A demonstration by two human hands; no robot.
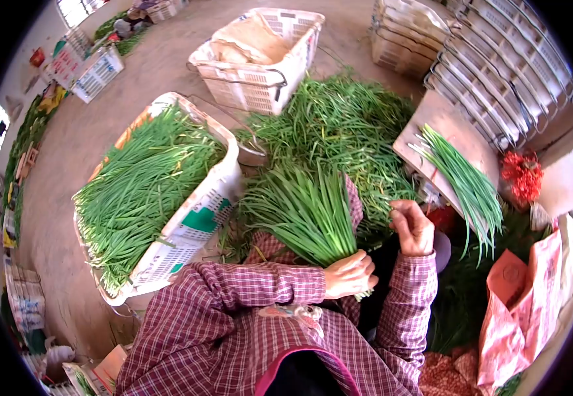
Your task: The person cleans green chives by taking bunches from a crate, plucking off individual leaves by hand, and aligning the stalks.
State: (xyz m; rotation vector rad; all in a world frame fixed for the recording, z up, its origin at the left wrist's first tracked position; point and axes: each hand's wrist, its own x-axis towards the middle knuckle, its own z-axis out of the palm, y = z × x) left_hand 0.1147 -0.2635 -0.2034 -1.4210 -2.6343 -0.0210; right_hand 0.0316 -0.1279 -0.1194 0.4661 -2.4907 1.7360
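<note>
My left hand [350,274] is wrapped round the base of a bunch of garlic chives [306,214], whose long green leaves fan out up and to the left. Pale cut ends poke out below the fist. Apart from the bunch, to its right, my right hand [412,228] is raised with thumb and fingers pinched together; whatever lies between the fingertips is too small to make out. A large heap of loose chives [339,125] lies on the floor just beyond both hands. On a board [441,109] at the right rests a smaller bundle of chives [461,175].
A white crate [197,231] full of chives stands at the left. Farther back is another crate [253,89] with a sack inside. Stacked crates [504,66] rise at the right, near red ties [522,175] and a pink bag [521,310].
</note>
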